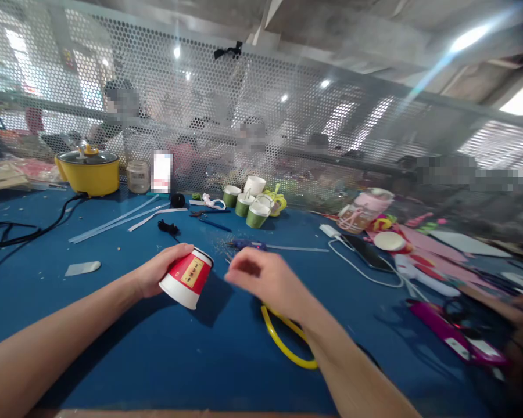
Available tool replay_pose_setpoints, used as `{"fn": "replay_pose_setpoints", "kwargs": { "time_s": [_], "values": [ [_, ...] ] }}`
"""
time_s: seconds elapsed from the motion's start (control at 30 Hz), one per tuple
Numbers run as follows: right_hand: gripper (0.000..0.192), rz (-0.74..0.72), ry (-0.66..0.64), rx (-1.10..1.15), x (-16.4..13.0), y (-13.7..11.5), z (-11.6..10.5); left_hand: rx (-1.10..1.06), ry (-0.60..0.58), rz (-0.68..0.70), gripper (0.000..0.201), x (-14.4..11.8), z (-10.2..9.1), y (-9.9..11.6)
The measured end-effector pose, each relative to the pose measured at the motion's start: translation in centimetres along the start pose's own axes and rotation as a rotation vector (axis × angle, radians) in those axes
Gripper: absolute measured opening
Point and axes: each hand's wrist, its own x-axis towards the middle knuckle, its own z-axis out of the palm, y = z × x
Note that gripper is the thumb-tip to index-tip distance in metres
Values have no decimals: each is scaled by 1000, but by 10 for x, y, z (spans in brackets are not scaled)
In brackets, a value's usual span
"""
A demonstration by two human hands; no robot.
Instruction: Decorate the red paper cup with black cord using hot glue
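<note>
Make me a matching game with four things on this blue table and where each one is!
Things:
1. red paper cup
2. yellow pot
3. yellow tube
4. green cups

Places:
A. far left, by the mesh wall
B. held tilted in the left hand
C. middle back of the table
D. under the right hand and wrist

Pairs: 1-B, 2-A, 3-D, 4-C

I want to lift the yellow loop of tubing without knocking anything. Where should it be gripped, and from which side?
Probably the bare lower curve of the yellow tubing, pinched from above on its near side. It lies flat on the blue table, and its far part is hidden under the right hand.
</note>
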Motion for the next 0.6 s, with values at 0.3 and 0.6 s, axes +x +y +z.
{"fn": "replay_pose_setpoints", "kwargs": {
  "time_s": [0.3, 0.6],
  "values": [
    [17, 183, -111, -93, 10, 29, 36, 56, -44, 172, 28, -2, 0, -1],
    [13, 177, -48, -42, 11, 28, 40, 110, -26, 237, 25, 0, -5, -6]
  ]
}}
